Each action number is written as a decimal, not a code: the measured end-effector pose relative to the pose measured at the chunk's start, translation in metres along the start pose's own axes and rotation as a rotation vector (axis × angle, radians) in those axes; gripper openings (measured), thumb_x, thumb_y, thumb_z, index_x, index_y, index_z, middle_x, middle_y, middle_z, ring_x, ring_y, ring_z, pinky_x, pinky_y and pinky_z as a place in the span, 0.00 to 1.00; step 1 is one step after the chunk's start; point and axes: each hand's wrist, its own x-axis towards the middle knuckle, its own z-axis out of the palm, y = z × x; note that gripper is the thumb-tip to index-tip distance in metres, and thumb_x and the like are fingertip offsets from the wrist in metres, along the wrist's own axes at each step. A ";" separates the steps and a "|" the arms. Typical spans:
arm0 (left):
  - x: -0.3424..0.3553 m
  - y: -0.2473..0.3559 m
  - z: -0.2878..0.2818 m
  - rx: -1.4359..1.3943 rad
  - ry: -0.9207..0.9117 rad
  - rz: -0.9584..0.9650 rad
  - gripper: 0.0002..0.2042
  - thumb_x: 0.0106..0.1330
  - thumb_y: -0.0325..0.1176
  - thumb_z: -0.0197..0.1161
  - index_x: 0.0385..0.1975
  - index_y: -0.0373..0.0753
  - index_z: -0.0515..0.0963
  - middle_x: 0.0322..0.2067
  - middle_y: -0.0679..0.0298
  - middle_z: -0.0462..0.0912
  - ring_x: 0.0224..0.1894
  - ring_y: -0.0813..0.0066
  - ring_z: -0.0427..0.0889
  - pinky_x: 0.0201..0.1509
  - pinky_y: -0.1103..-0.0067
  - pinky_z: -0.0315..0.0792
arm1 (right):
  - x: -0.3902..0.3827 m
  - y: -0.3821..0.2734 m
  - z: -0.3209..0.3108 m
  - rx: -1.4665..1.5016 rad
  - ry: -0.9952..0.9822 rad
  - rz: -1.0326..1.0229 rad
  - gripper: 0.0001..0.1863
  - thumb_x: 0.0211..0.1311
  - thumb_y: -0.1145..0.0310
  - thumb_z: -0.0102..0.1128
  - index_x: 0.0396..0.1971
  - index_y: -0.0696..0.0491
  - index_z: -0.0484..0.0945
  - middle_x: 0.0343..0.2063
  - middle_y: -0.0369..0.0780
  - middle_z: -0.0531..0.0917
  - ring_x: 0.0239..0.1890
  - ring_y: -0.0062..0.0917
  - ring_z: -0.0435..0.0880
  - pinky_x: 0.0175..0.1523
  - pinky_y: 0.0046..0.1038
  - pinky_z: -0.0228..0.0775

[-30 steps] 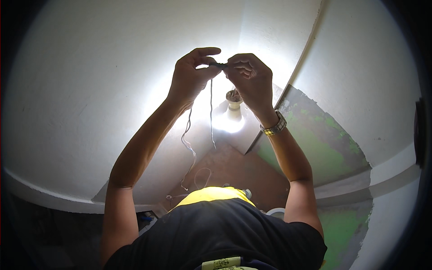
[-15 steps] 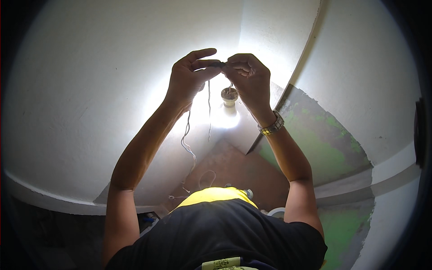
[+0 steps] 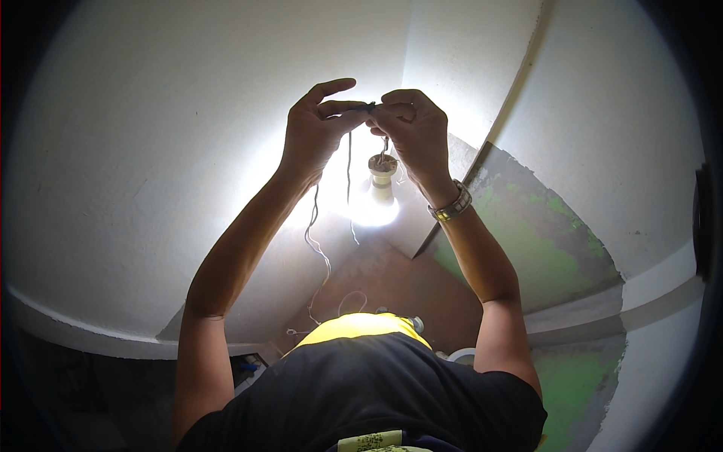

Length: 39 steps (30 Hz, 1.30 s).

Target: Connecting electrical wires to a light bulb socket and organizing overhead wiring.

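Dark electrical wire (image 3: 370, 108) sits in the pinch of the left hand (image 3: 316, 134), a thin twisted cord (image 3: 313, 215) dangling beneath that hand; a lit light bulb (image 3: 374, 211) hangs below the right hand (image 3: 418, 132), which pinches the wire opposite.

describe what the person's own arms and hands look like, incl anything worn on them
The left hand and right hand are both gloveless. A shiny metal-link band, probably a watch, circles the right wrist; the left wrist shows nothing worn. The forearms are uncovered, below short black sleeves.
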 end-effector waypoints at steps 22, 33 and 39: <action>0.001 0.000 -0.012 -0.045 -0.018 -0.092 0.22 0.63 0.20 0.65 0.56 0.35 0.69 0.32 0.62 0.85 0.16 0.94 0.60 0.16 0.90 0.50 | -0.004 0.014 0.016 -0.523 0.053 -0.623 0.11 0.61 0.79 0.62 0.43 0.55 0.76 0.33 0.43 0.85 0.35 0.30 0.89 0.40 0.29 0.83; 0.004 0.004 -0.013 0.016 0.014 -0.118 0.18 0.64 0.21 0.65 0.53 0.33 0.72 0.29 0.64 0.84 0.16 0.92 0.59 0.17 0.89 0.50 | 0.009 0.004 0.007 -0.634 -0.085 -0.685 0.15 0.61 0.79 0.61 0.48 0.55 0.74 0.32 0.43 0.85 0.32 0.33 0.88 0.35 0.31 0.82; 0.003 0.010 -0.012 0.047 -0.041 -0.096 0.13 0.65 0.22 0.65 0.49 0.32 0.77 0.28 0.65 0.85 0.17 0.92 0.59 0.18 0.88 0.50 | 0.009 -0.007 -0.003 -0.700 -0.250 -0.647 0.17 0.62 0.79 0.61 0.51 0.55 0.74 0.36 0.44 0.83 0.34 0.30 0.88 0.38 0.30 0.82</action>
